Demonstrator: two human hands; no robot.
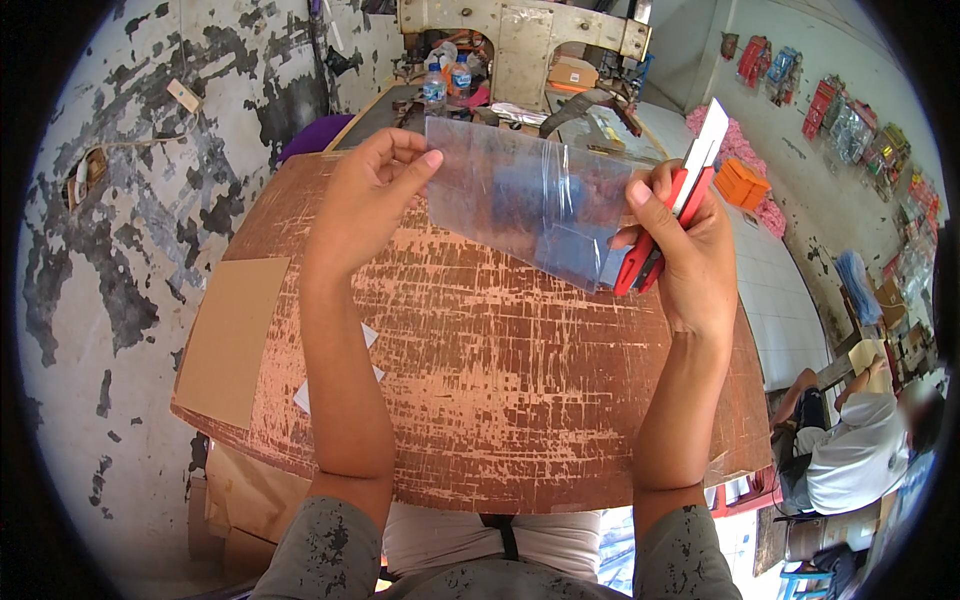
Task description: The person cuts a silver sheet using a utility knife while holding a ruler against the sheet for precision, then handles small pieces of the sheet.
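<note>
A clear plastic sheet (470, 180) is stretched between my two hands above the scratched brown table (480, 400). My left hand (375, 190) pinches its left edge between thumb and fingers. The sheet's right end is gripped by my right hand (685, 240), which also holds a red and black utility knife (688, 197). The knife's broad blade is out and points up, away from the sheet. Through the plastic show a blue roll-like thing (540, 195) and a blue flat piece (572, 250) on the table, both blurred by it.
Brown cardboard (235, 340) lies at the table's left edge. White pieces (303, 396) show partly beneath my left forearm. Behind the table stand a large metal machine (525, 50) and water bottles (434, 90). A person in a white shirt (855, 455) sits at the lower right.
</note>
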